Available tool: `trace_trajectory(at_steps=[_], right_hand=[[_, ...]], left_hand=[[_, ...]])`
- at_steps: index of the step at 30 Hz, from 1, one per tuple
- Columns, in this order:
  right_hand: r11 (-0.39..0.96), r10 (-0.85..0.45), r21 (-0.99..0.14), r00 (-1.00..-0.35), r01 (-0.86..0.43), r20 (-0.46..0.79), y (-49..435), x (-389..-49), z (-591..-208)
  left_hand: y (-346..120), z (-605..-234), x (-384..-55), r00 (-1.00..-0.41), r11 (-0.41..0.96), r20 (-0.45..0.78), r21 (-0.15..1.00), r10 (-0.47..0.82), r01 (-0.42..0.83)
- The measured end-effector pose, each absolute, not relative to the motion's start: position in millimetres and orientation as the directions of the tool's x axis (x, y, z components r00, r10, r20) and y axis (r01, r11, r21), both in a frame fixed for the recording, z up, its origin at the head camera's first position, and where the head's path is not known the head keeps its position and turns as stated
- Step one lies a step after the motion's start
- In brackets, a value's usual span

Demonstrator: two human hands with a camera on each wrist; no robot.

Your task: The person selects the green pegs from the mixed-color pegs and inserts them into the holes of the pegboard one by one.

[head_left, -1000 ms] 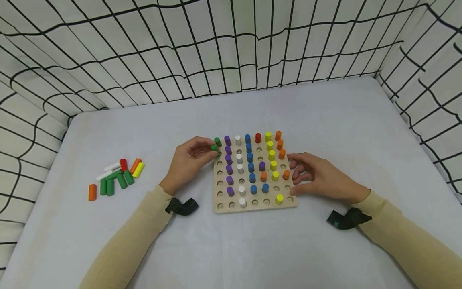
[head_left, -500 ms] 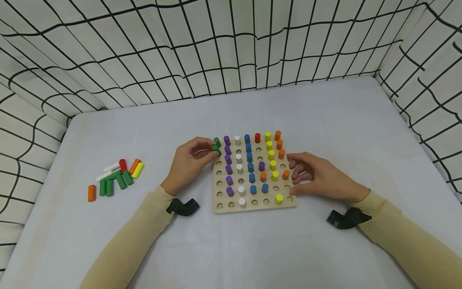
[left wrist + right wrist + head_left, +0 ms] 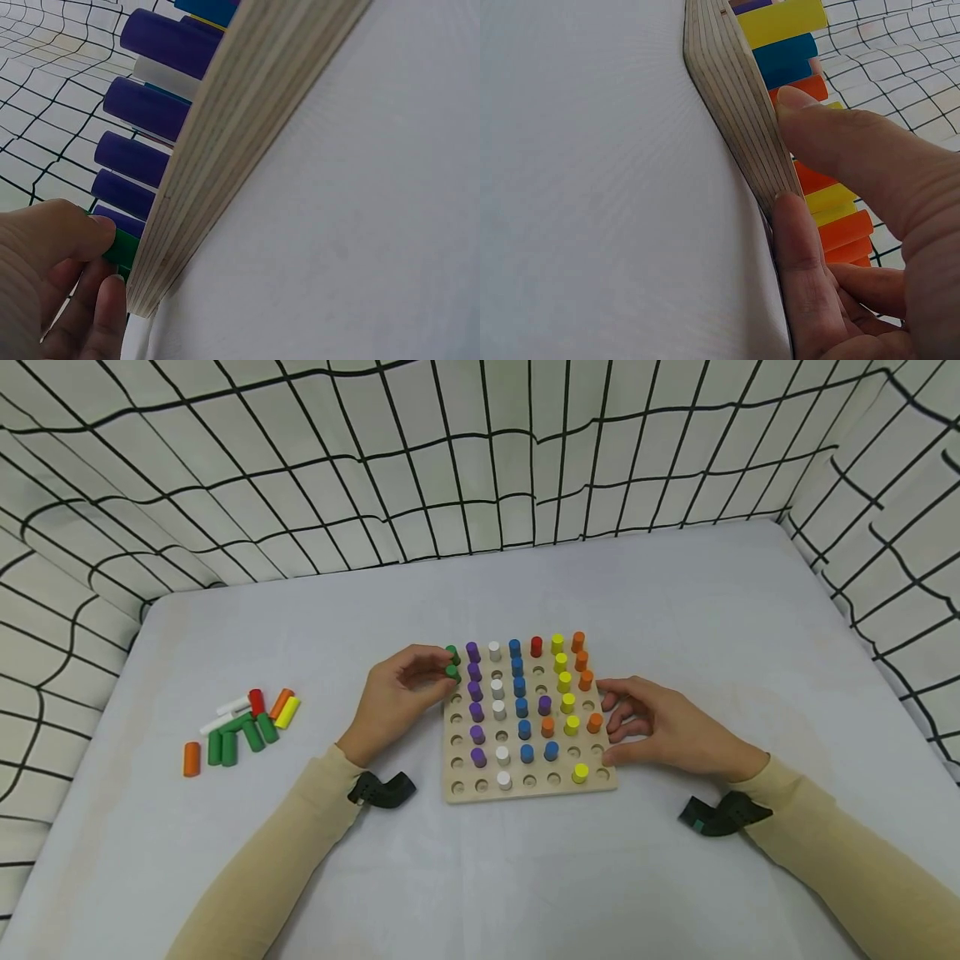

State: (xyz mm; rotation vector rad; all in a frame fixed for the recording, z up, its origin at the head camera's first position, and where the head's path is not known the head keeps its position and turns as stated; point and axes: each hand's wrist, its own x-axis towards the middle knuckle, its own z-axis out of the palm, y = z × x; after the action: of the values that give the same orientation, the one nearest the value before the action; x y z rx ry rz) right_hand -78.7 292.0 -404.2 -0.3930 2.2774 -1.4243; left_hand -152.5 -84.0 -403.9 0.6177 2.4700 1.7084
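Observation:
A wooden pegboard (image 3: 480, 796) with rows of coloured pegs lies in the middle of the table. At its left edge my left hand (image 3: 405, 689) pinches a green peg (image 3: 452, 672) at the second hole of the leftmost column. Another green peg (image 3: 453, 653) stands in the hole behind it. In the left wrist view, my thumb presses on the green peg (image 3: 121, 249), its lower end right at the board and beside a row of purple pegs (image 3: 131, 150). My right hand (image 3: 660, 731) rests against the board's right edge, thumb and fingertips touching its side (image 3: 735, 105).
Loose pegs lie left of my left hand: several green pegs (image 3: 228, 749), white pegs (image 3: 217, 723), a red peg (image 3: 257, 702), a yellow peg (image 3: 287, 713) and orange pegs (image 3: 192, 760). A black wire grid (image 3: 465, 468) rises behind the white tabletop (image 3: 480, 877) and along both sides.
The green peg in my left hand has gone from tilted to more upright at the second hole, while that hand shifted slightly. The right hand and the board stay in place.

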Motion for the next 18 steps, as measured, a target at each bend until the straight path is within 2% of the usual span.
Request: trace_trajectory(at_steps=[12, 18], right_hand=[[0.441, -0.449, -0.897, -0.870, -0.019, -0.203, 290, -78, -403], [0.452, -0.441, -0.892, -0.873, -0.015, -0.209, 289, -77, -401]], left_hand=[[-87, -398, -147, -0.926, 0.329, 0.170, 0.901, 0.336, 0.284], [-93, -393, -143, -0.938, 0.386, 0.145, 0.884, 0.314, 0.265]])
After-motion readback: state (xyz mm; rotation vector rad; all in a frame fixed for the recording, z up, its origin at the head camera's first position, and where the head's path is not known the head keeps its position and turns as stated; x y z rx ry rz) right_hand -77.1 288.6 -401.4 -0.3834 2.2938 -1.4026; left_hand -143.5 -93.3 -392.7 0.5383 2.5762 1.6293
